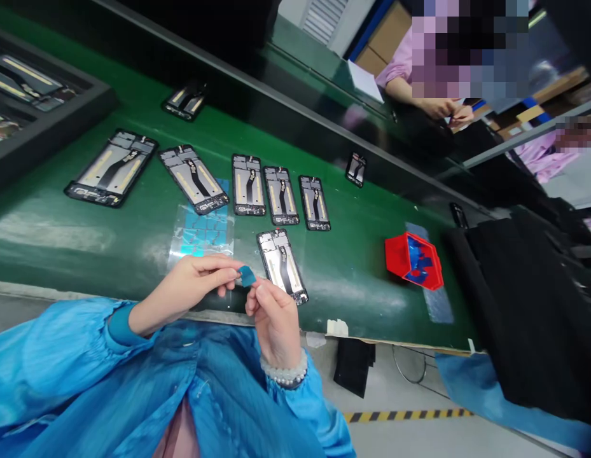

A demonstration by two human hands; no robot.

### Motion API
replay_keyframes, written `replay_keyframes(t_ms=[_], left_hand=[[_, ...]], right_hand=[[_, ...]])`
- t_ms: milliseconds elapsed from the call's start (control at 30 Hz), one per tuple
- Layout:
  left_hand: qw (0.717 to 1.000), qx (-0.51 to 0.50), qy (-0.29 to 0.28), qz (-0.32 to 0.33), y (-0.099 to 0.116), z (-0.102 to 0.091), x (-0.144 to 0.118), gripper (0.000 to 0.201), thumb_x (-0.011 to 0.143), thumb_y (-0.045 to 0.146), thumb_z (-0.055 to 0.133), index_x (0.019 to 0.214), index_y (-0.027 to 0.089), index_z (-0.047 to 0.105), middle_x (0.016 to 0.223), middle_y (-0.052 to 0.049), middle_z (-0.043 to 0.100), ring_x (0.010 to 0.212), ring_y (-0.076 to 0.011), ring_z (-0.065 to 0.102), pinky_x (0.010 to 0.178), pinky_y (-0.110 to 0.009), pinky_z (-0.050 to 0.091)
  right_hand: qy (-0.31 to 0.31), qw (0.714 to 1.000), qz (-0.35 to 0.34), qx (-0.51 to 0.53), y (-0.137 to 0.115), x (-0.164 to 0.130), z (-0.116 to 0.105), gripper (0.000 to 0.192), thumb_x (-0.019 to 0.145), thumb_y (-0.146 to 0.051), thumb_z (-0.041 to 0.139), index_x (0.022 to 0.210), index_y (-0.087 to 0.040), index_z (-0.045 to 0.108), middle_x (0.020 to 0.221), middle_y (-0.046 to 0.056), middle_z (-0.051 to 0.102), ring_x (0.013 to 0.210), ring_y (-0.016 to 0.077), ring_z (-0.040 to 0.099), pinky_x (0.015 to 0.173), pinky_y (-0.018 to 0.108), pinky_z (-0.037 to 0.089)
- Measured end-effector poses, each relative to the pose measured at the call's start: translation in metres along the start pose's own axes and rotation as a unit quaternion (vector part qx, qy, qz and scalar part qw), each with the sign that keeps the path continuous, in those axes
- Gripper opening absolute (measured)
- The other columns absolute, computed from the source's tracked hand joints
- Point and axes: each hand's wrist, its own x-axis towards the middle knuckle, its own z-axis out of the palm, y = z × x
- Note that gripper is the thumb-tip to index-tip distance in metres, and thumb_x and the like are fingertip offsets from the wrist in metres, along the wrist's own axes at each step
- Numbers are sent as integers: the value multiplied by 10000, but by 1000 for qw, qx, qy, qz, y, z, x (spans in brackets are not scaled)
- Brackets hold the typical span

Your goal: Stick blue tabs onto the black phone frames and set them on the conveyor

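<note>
The film (247,276) at ctr of frame is teal blue. Phone part (275,257), lower ctr, is blk/silver. Table (357,270) is dk green; box (397,254), mid rt, red; floor tape (410,415), btm rt, blk/yellow striped.

Smooth plastic film piece (247,276), glossy worktop (357,261), plastic bin (396,253).

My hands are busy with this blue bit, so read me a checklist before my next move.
1. Small thin blue film piece pinched by the left hand: ok.
2. Firm grip by the right hand too: cannot tell; its fingertips are at the piece's edge.
3. Nearest black-rimmed rectangular phone frame lying inner side up: ok.
4. That frame fully in sight: not ok; the right hand covers part of its lower end.
5. Clear plastic sheet bearing blue film patches: ok.
6. Open red plastic bin away from both hands: ok.
</note>
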Motion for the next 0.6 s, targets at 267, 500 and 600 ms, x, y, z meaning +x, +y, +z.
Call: replay_keyframes(t_ms=[267,500,600], left_hand=[[996,86,-5,24,10,5,9,265,814,366,570,674,179,694,552,13,586,523,-120,515,501,-226,445],[974,217,-52,28,13,-11,41,518,876,542,424,1173,167,623,893,-70,705,677,-181,627,667,-314,520],[983,136,-98,-70,0,-7,53,639,852,614,417,1235,127,574,823,-82,711,675,-210,664,652,-340,541]], right_hand=[[-17,992,-105,-70,11,-2,-8,158,768,-363,673,813,-226,737,677,-1,555,617,118,495,603,283,414],[161,752,-288,-571,-3,25,-50,794,738,-509,654,1384,-135,383,1303,208,494,1225,352,395,995,575,338],[166,737,-243,-609,3,27,-51,956,749,-422,648,1478,-95,123,1249,223,515,1137,341,458,949,555,391]])
